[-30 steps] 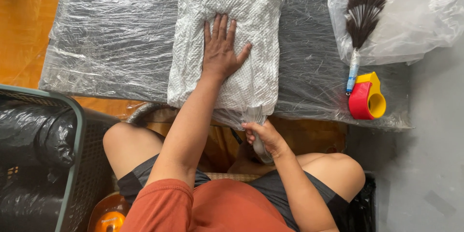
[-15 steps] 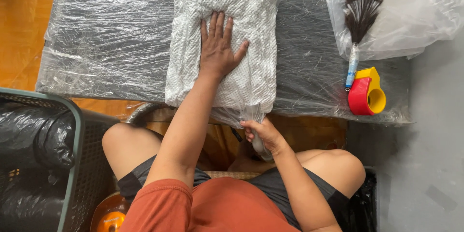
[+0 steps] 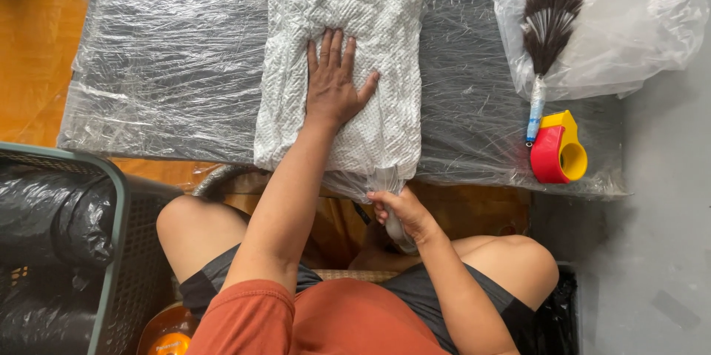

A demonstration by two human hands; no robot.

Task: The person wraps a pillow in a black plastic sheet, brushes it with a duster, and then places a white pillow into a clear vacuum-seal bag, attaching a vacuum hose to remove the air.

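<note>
The left hand (image 3: 333, 85) lies spread flat on the white knobbly cloth bundle in clear plastic film (image 3: 348, 51) atop the film-covered grey table (image 3: 170, 59); the right hand (image 3: 400, 211) pinches the gathered film tail; soft, light, probably slippery, best gripped there

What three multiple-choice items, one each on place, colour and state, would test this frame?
1. Where does the left hand lie?
A on the white bagged cloth
B on the feather duster
C in the basket

2. What colours is the tape dispenser?
A blue and green
B red and yellow
C black

3. What is the right hand doing?
A lying flat and open
B gripping the bunched bag end
C holding the duster

Answers: 1 A, palm flat on the cloth; 2 B, red body, yellow core; 3 B, fingers closed around gathered plastic.
</note>
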